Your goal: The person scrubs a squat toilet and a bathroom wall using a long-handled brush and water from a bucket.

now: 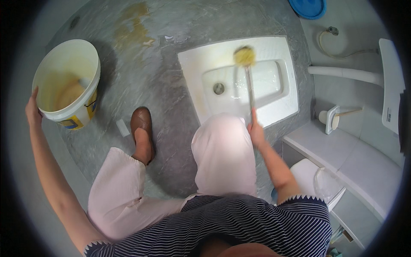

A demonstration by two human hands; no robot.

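My right hand [256, 131] grips the handle of a long toilet brush [245, 57] with yellow bristles. The brush head is blurred and lies over the far rim of a white ceramic squat toilet [196, 61] set in the floor. Wet highlights show in the basin, and its round drain hole [218, 88] is at the left. At the far left, my left hand [34, 109] holds the rim of a white plastic bucket [77, 110] with a yellow and blue label. Brownish liquid or residue shows inside the bucket; its fingers' inner side is partly hidden.
Brown liquid [131, 29] is spread on the grey marbled floor [167, 128], near small white scraps [168, 38]. A white strip [122, 128] lies by my brown shoe [141, 122]. On the right are a tiled ledge [321, 151], a white pipe [346, 73], a hose [340, 57] and a blue basin [310, 11].
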